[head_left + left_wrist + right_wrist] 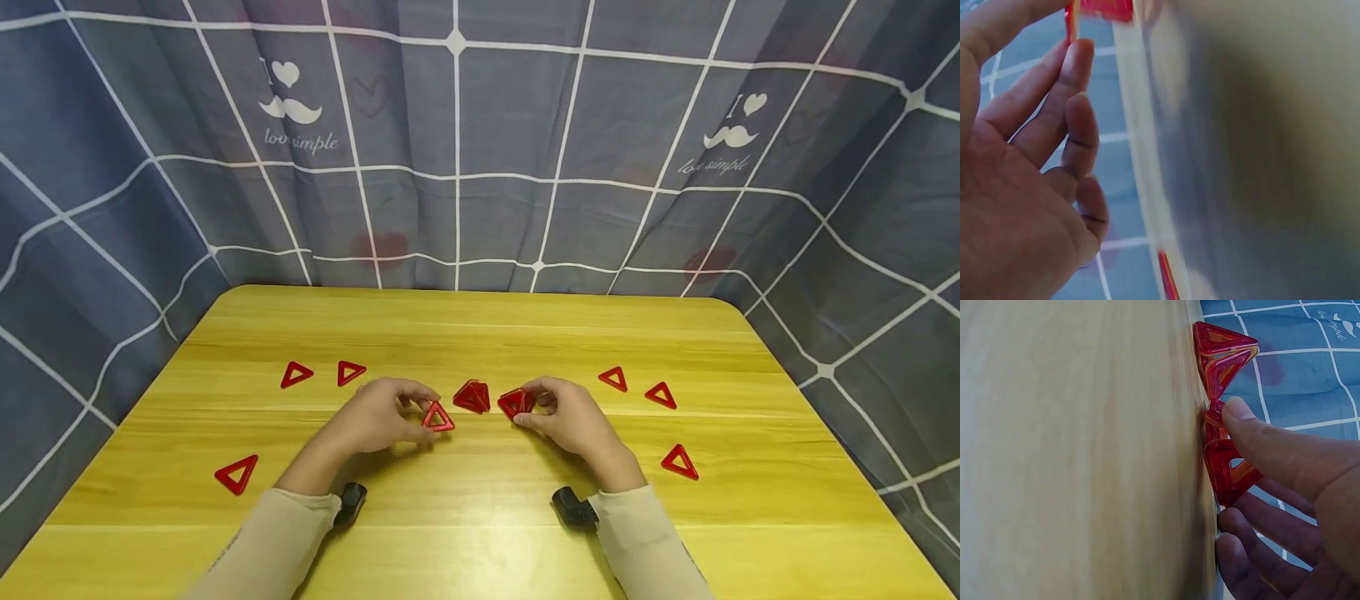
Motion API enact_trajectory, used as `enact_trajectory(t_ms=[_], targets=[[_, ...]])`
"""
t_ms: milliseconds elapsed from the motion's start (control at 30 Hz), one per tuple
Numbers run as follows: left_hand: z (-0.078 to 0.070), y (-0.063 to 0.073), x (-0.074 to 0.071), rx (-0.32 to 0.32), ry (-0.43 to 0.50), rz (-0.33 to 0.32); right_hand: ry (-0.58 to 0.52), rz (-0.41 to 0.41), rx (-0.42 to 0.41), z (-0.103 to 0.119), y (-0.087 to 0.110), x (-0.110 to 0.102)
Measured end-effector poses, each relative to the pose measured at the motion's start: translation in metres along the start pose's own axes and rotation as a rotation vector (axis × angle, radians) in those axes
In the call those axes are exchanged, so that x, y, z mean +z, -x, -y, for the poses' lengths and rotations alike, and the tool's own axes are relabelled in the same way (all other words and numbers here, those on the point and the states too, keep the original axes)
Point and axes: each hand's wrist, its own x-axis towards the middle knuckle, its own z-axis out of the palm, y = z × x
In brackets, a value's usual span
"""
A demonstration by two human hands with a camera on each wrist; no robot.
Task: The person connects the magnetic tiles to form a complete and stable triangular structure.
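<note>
My left hand pinches a red triangular frame tile by its edge, raised above the tabletop. In the left wrist view the tile appears edge-on at the fingertips. To the right of it a small red pyramid of triangle tiles stands on the table, untouched by either hand. My right hand holds a second red pyramid, thumb on its near side and fingers behind. In the right wrist view this pyramid sits close beside the other pyramid.
On the wooden table, loose red triangle tiles lie at the left, such as a tile near the left forearm, and at the right, such as a tile. A blue-grey checked curtain surrounds the table's back and sides.
</note>
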Motion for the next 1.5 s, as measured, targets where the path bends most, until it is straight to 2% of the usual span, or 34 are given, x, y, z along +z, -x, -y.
enact_trajectory(t_ms=[133, 267, 333, 500, 633, 900, 1033, 1233, 1400, 1500], targets=[[-0.015, 0.005, 0.018, 0.067, -0.013, 0.064, 0.005, -0.004, -0.001, -0.001, 0.001, -0.001], [-0.022, 0.008, 0.032, 0.154, -0.055, 0.146, 0.010, -0.008, -0.002, -0.001, 0.001, -0.002], [-0.024, 0.009, 0.037, 0.176, -0.077, 0.181, 0.011, -0.009, -0.003, -0.001, 0.001, -0.002], [-0.026, 0.011, 0.044, 0.169, -0.084, 0.227, 0.019, -0.005, -0.007, 0.000, 0.001, -0.002], [-0.026, 0.013, 0.046, 0.152, -0.049, 0.259, 0.038, -0.006, -0.027, 0.000, 0.001, -0.002], [-0.025, 0.011, 0.045, 0.174, -0.029, 0.274, 0.113, -0.032, -0.101, 0.000, -0.001, -0.001], [-0.026, 0.010, 0.042, 0.179, 0.007, 0.314, 0.105, -0.026, -0.101, 0.000, -0.003, -0.002], [-0.021, 0.012, 0.038, 0.136, 0.077, 0.371, 0.051, 0.068, -0.083, 0.001, 0.002, -0.022], [-0.016, 0.015, 0.036, 0.110, 0.115, 0.385, 0.006, 0.200, -0.057, -0.006, 0.015, -0.051], [-0.015, 0.014, 0.036, 0.109, 0.118, 0.388, -0.010, 0.248, -0.014, -0.012, 0.023, -0.066]])
